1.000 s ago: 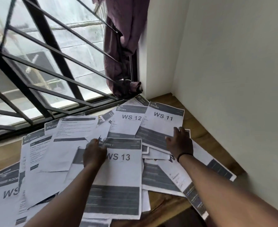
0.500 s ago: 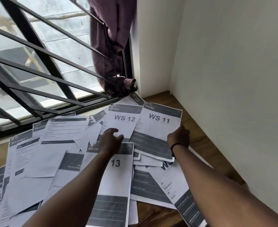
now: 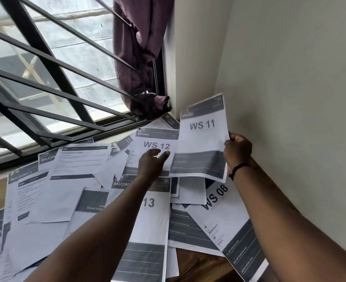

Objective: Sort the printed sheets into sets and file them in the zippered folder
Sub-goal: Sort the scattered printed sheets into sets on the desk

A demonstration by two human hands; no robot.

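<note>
your right hand (image 3: 237, 151) is pinched on the ws 11 sheet (image 3: 202, 139), raised off the desk (image 3: 198, 263). your left hand (image 3: 150, 162) lies open, fingers spread, on the ws 12 sheet (image 3: 156, 147). slide ws 12 out flat; avoid creasing. zippered folder not visible.

Daylight is coming through a barred window (image 3: 52, 64) at upper left, a purple curtain (image 3: 139, 58) is hanging beside plain white walls (image 3: 290, 68), and a wooden worktop (image 3: 200, 265) is showing at bottom.

Black window grille (image 3: 46, 64) at left; purple curtain (image 3: 139, 47) bunched in corner; cream wall (image 3: 290, 68); wooden desktop (image 3: 198, 265).
</note>
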